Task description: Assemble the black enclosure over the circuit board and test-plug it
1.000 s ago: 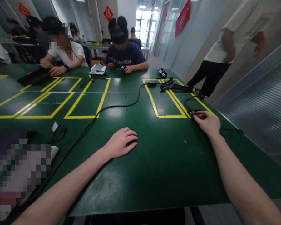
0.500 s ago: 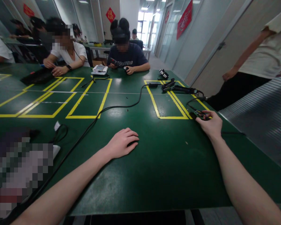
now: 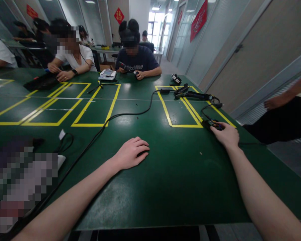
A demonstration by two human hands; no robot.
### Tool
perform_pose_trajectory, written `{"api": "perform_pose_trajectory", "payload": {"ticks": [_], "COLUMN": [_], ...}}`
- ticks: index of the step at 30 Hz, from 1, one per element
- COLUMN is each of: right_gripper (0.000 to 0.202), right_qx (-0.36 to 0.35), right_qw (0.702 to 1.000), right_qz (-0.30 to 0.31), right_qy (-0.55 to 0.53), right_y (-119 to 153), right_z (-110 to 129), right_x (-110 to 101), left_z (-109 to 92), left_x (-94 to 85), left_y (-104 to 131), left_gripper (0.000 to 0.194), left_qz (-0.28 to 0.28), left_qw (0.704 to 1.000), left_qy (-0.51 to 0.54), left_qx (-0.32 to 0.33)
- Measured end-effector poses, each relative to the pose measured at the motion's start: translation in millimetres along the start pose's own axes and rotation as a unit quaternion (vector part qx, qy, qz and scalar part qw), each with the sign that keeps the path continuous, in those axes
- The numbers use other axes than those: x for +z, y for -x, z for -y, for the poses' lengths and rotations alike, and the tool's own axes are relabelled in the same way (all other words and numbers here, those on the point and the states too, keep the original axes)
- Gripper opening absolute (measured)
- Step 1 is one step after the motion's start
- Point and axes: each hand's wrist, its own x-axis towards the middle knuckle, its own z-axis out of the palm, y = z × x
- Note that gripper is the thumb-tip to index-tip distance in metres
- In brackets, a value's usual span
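Observation:
My left hand (image 3: 131,153) lies palm down on the green table (image 3: 165,187), its fingers stretched out and holding nothing. Out to the right, my right hand (image 3: 228,134) closes its fingers on a small dark electronic part with coloured bits like wires (image 3: 213,124). Some of that part is covered by my fingers, and its exact kind cannot be made out. From it a thin black cord (image 3: 202,112) curves up toward a long black device (image 3: 194,95) farther back.
A long black cable (image 3: 125,114) crosses the table from lower left to the black device. Yellow tape (image 3: 90,125) marks rectangles. A black-and-white object (image 3: 176,79) stands behind. A blurred-out item (image 3: 25,187) lies left. Co-workers sit opposite, and a person's arm (image 3: 291,88) shows at right.
My right hand has turned slightly and its fingers sit lower over the electronic part. The person at the right has moved farther toward the picture's edge. My left hand stays put.

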Motion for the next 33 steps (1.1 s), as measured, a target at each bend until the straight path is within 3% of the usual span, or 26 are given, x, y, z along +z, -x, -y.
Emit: {"api": "perform_pose_trajectory", "payload": {"ticks": [4, 8, 10, 12, 14, 16, 20, 26, 29, 33], "right_gripper": [0.045, 0.040, 0.036, 0.035, 0.037, 0.039, 0.043, 0.036, 0.033, 0.031], "right_qx": [-0.008, -0.161, -0.267, -0.375, -0.451, -0.488, -0.516, -0.548, -0.558, -0.533], "right_qw": [1.000, 0.975, 0.933, 0.862, 0.794, 0.761, 0.760, 0.759, 0.757, 0.782], "right_qz": [0.023, 0.129, 0.185, 0.258, 0.305, 0.314, 0.276, 0.213, 0.218, 0.241], "right_qy": [0.007, -0.081, -0.157, -0.222, -0.272, -0.290, -0.283, -0.279, -0.261, -0.216], "right_y": [13, 45, 68, 95, 119, 135, 143, 138, 139, 139], "right_z": [34, 90, 119, 144, 164, 176, 180, 180, 182, 183], "right_x": [2, 4, 1, -4, -10, -14, -15, -14, -14, -12], "left_z": [0, 0, -1, -1, -2, -3, -4, -4, -2, -1], "left_x": [1.0, -0.1, -1.2, -2.1, -2.9, -3.5, -4.7, -4.4, -2.6, -1.6], "left_y": [-1, -1, 0, 1, 2, 2, 0, -3, -3, -2], "left_gripper": [0.021, 0.022, 0.023, 0.027, 0.035, 0.035, 0.033, 0.039, 0.045, 0.054], "left_qz": [-0.003, -0.008, -0.021, -0.055, -0.092, -0.086, -0.042, -0.035, -0.042, -0.039], "left_qw": [1.000, 1.000, 1.000, 0.998, 0.995, 0.995, 0.998, 0.999, 0.998, 0.998], "left_qy": [-0.002, -0.001, 0.005, 0.014, 0.022, 0.032, 0.042, 0.031, 0.024, 0.021], "left_qx": [0.003, 0.006, 0.011, 0.017, 0.022, 0.035, 0.027, -0.010, -0.030, -0.035]}}
